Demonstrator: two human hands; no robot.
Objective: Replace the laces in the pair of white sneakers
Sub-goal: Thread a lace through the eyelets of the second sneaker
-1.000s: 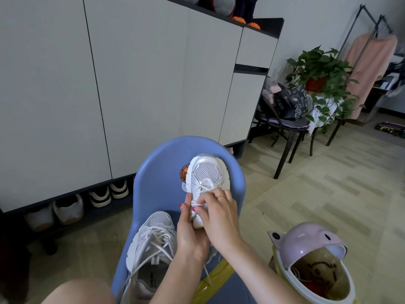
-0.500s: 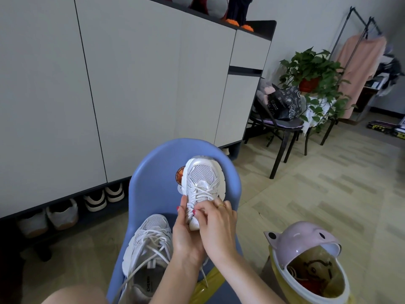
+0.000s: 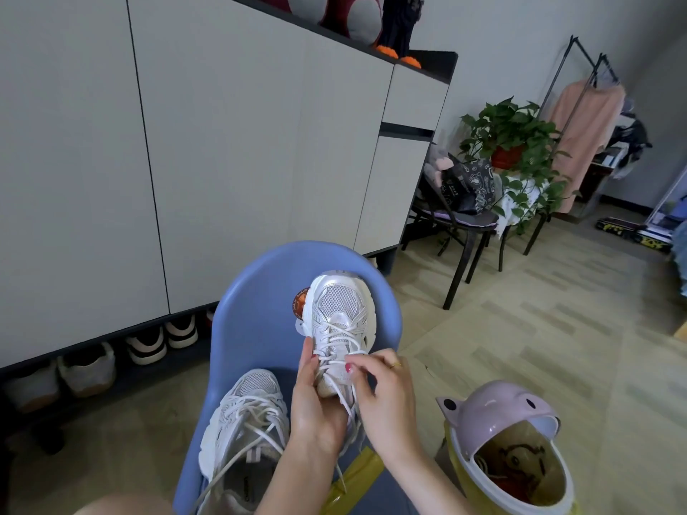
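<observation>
One white sneaker (image 3: 340, 310) is held up with its toe pointing away, in front of the back of a blue plastic chair (image 3: 260, 291). My left hand (image 3: 316, 407) grips it from below and on the left side. My right hand (image 3: 383, 395) pinches the white lace (image 3: 334, 356) at the upper eyelets with thumb and forefinger. Loose lace ends hang down between my wrists. The second white sneaker (image 3: 243, 421) lies on the chair seat to the left, its laces slack and trailing.
A yellow bin with a pink animal-shaped lid (image 3: 509, 451) stands at the lower right. A tall grey cabinet (image 3: 223, 143) with shoes beneath it fills the left. A dark chair with a bag (image 3: 461, 202) and a potted plant (image 3: 513, 143) stand at the far right.
My right hand has drawn back to the right, off the tongue, uncovering more of the lacing. The camera has tilted, and the sneaker stays in my left hand.
</observation>
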